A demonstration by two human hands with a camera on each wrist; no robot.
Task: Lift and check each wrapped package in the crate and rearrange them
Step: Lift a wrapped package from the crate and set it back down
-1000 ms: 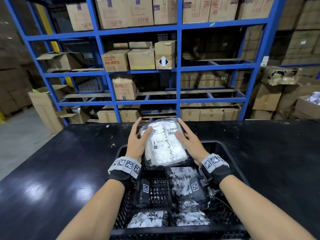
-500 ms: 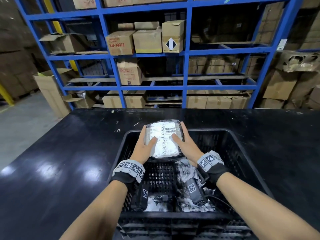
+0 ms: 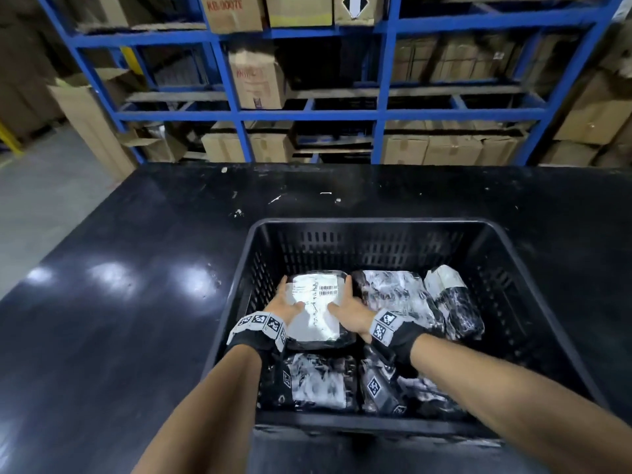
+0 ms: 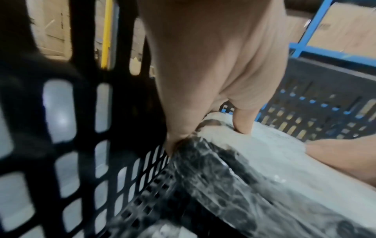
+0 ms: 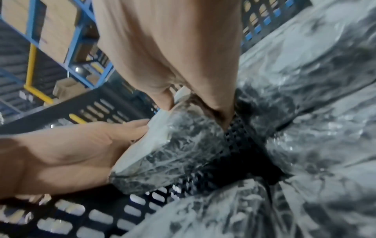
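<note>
Both hands clasp the labelled wrapped package point(image 3: 316, 304) low in the black crate point(image 3: 383, 230), by its left wall: left hand point(image 3: 282, 304) on its left edge, right hand point(image 3: 349, 307) on its right, thumbs on top. Other wrapped packages point(image 3: 396, 295) lie beside it.

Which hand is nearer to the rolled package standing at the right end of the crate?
Right. The right hand grips the labelled package's right edge, with one flat package between it and the rolled package. The left hand holds the far edge.
</note>
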